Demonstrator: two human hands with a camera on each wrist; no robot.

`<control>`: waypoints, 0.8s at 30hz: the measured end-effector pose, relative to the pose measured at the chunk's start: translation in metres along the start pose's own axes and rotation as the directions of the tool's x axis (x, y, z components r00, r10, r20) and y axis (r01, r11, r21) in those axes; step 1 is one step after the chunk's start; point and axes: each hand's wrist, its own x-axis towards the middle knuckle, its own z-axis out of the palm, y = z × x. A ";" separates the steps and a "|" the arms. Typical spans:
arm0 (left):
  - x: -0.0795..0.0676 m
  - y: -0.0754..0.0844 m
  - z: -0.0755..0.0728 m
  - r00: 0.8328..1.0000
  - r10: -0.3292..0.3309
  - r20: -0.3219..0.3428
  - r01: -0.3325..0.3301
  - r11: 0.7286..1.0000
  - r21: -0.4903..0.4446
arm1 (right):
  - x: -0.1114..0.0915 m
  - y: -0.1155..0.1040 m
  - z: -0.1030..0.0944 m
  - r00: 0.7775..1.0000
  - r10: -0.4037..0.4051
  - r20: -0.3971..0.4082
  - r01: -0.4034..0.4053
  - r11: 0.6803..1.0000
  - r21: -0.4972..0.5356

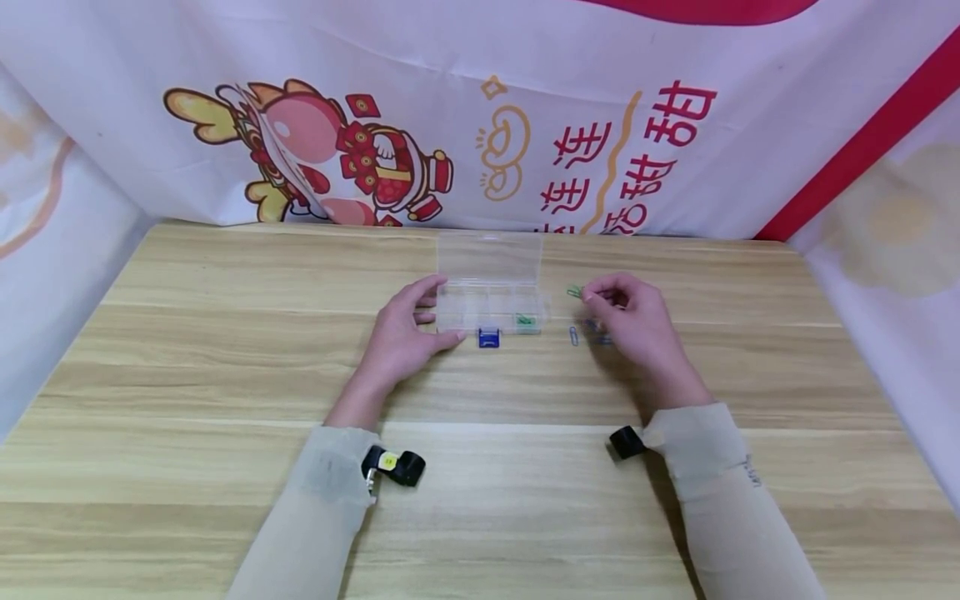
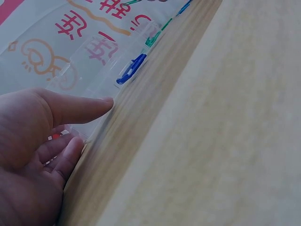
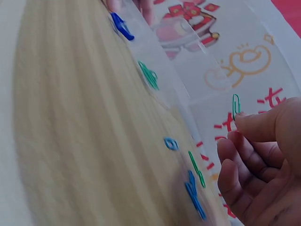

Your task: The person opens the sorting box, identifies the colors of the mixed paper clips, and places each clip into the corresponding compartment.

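A clear plastic compartment box (image 1: 472,312) lies on the table with its transparent lid (image 1: 489,257) raised at the back. My left hand (image 1: 405,335) grips its left end, thumb along the front edge and fingers at the side and back. Green paper clips (image 1: 525,320) lie in the front right compartment. Between thumb and forefinger, my right hand (image 1: 632,315) pinches a green paper clip (image 3: 236,106), raised to the right of the box. Below that hand lie blue paper clips (image 3: 194,195) and another green paper clip (image 3: 196,169) on the table.
A small dark blue plastic piece (image 1: 489,337) is at the box's front edge; its exact kind is unclear. Behind the wooden table (image 1: 480,500) hangs a white printed cloth (image 1: 480,50). A single blue paper clip (image 1: 573,336) lies right of the box.
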 end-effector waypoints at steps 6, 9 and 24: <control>0.000 0.001 0.000 1.000 -0.002 0.004 0.002 1.000 -0.002 | -0.003 -0.005 0.012 0.997 -0.060 0.040 0.059 0.998 0.013; 0.000 0.001 0.000 1.000 -0.002 0.005 0.002 1.000 -0.006 | -0.004 -0.006 0.018 0.995 -0.079 0.060 0.077 0.997 0.027; 0.000 0.001 -0.001 1.000 -0.009 0.009 0.009 1.000 0.003 | -0.010 -0.012 0.037 0.990 -0.110 0.090 0.115 0.992 -0.053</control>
